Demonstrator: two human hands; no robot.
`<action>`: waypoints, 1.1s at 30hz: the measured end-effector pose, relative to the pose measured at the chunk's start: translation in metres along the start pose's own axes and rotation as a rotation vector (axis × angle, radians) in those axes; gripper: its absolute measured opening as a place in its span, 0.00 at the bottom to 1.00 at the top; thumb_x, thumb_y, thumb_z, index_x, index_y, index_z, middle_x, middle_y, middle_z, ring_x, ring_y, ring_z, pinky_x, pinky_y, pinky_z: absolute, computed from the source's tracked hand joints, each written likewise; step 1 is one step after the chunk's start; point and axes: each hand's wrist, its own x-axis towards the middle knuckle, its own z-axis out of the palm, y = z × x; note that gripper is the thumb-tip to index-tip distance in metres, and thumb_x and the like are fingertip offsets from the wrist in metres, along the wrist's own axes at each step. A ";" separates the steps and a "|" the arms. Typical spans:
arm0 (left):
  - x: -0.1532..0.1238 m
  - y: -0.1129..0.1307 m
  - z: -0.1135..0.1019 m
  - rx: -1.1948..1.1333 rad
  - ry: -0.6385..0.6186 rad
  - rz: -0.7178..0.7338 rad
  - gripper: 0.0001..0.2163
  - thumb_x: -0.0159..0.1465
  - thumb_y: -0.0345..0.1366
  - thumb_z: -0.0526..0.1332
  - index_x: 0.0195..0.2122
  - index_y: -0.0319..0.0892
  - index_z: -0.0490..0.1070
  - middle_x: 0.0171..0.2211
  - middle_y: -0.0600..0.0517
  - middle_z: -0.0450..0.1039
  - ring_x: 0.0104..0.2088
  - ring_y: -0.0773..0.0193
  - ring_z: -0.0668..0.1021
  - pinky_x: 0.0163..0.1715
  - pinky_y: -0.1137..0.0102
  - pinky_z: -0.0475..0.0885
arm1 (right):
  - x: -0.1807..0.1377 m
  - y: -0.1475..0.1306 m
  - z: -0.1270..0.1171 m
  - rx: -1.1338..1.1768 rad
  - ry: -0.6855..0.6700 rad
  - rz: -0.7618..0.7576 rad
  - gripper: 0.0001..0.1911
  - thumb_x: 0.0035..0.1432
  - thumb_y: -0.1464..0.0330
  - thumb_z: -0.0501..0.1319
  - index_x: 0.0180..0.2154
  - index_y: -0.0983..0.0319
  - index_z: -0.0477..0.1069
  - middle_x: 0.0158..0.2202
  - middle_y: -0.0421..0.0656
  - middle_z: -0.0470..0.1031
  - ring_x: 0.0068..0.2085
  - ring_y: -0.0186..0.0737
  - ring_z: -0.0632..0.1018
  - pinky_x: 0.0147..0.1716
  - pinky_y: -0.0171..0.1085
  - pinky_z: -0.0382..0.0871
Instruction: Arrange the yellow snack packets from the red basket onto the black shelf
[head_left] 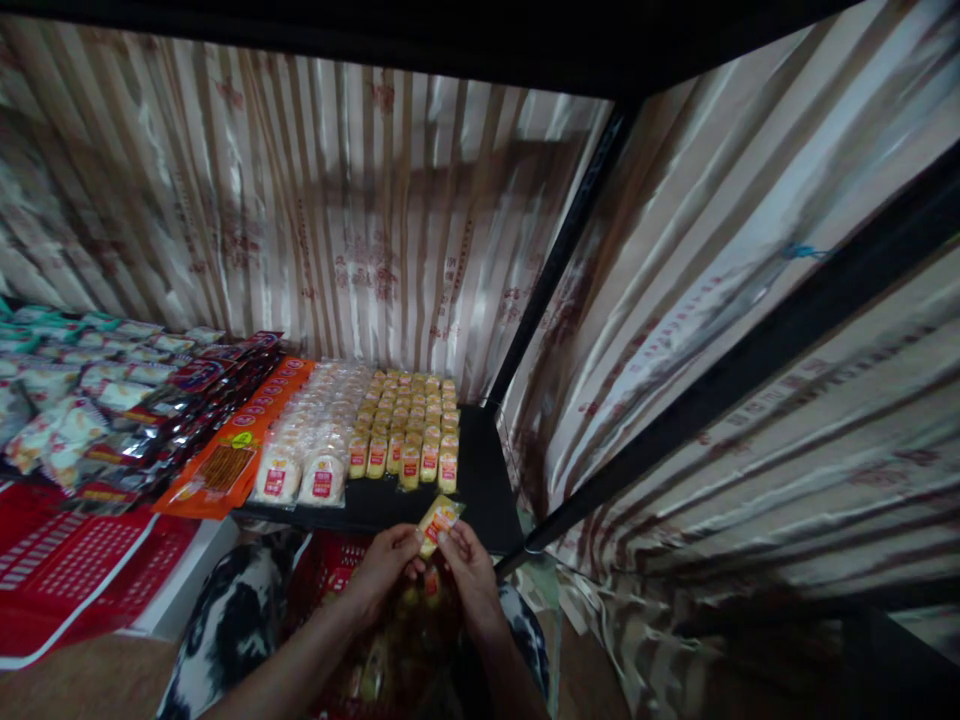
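Between my left hand (pixel 394 562) and my right hand (pixel 466 562) is a small yellow wrapped snack cake (pixel 436 524) with a red label. The fingers of both hands pinch its sides, above the front edge of the black shelf (pixel 480 500). Rows of similar yellow wrapped cakes (pixel 409 430) stand on the shelf just beyond. Below my hands, a red plastic basket (pixel 330 560) sits between my knees, with more yellow packs dimly visible inside.
Left of the yellow rows are round white packaged cakes (pixel 322 475), an orange packet (pixel 225 450), dark red packets (pixel 187 410) and white packets (pixel 82 420). Another red basket (pixel 75 570) stands at lower left. Black posts (pixel 562 260) and striped sheeting (pixel 337 200) enclose the shelf.
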 end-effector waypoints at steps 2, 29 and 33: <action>0.012 -0.003 0.009 -0.013 -0.002 0.025 0.27 0.46 0.54 0.62 0.37 0.34 0.70 0.19 0.55 0.68 0.20 0.72 0.67 0.23 0.76 0.60 | 0.001 0.003 0.000 -0.018 -0.007 -0.032 0.23 0.43 0.55 0.65 0.40 0.59 0.67 0.37 0.44 0.75 0.38 0.40 0.76 0.37 0.36 0.69; 0.054 0.001 0.002 0.655 0.275 0.457 0.15 0.56 0.27 0.50 0.43 0.40 0.69 0.42 0.46 0.69 0.43 0.61 0.72 0.48 0.65 0.66 | 0.062 0.006 0.022 -1.006 0.264 -0.438 0.09 0.57 0.62 0.50 0.33 0.58 0.65 0.34 0.44 0.70 0.35 0.40 0.73 0.34 0.37 0.65; 0.057 -0.001 0.003 0.636 0.274 0.440 0.16 0.56 0.28 0.51 0.44 0.41 0.70 0.43 0.46 0.69 0.44 0.61 0.72 0.50 0.65 0.65 | 0.062 0.013 0.020 -0.998 0.266 -0.466 0.11 0.59 0.63 0.49 0.36 0.58 0.67 0.37 0.45 0.69 0.34 0.39 0.72 0.34 0.36 0.66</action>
